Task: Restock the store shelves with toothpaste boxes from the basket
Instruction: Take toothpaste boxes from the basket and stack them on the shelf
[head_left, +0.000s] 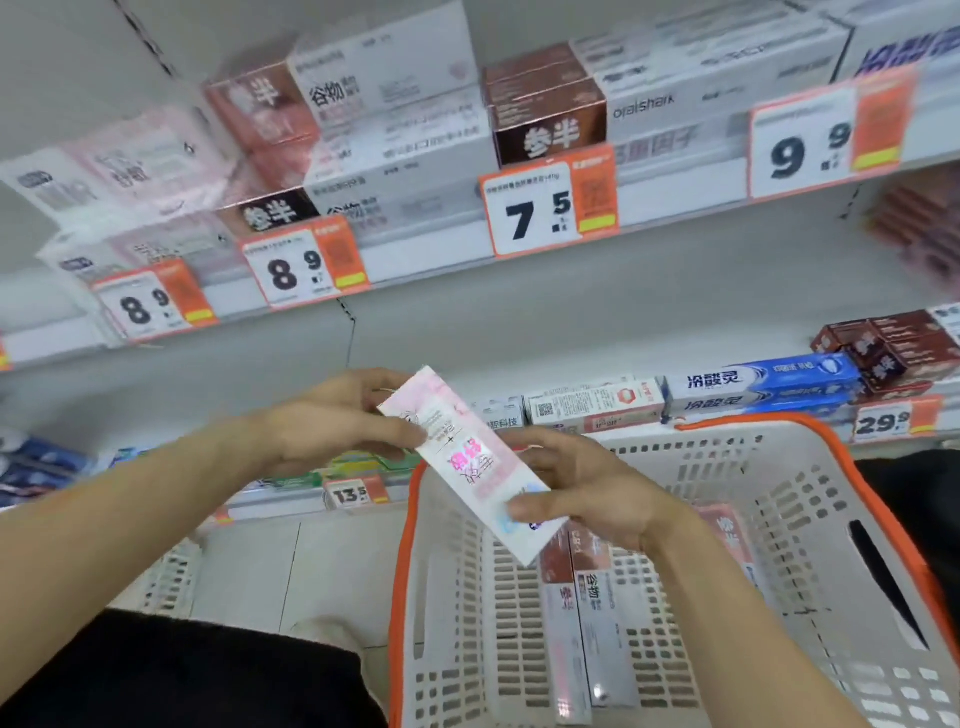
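Note:
A pink and white toothpaste box (467, 457) is held slantwise between both hands above the basket's left rim. My left hand (332, 421) pinches its upper end with thumb and fingers. My right hand (582, 488) grips its lower end, thumb across the front. Below them stands a white slatted basket (779, 519) with an orange rim; two or three more toothpaste boxes (587, 613) lie on its bottom. The upper shelf (426, 254) carries stacked white, pink and brown toothpaste boxes behind price tags.
Price tags 8.9, 7.5 and 9.9 hang on the upper shelf edge. A lower shelf (623, 410) holds blue, white and brown boxes, with tags 13.5 and 29.9. My dark-clothed knee (182, 675) is at the bottom left over a tiled floor.

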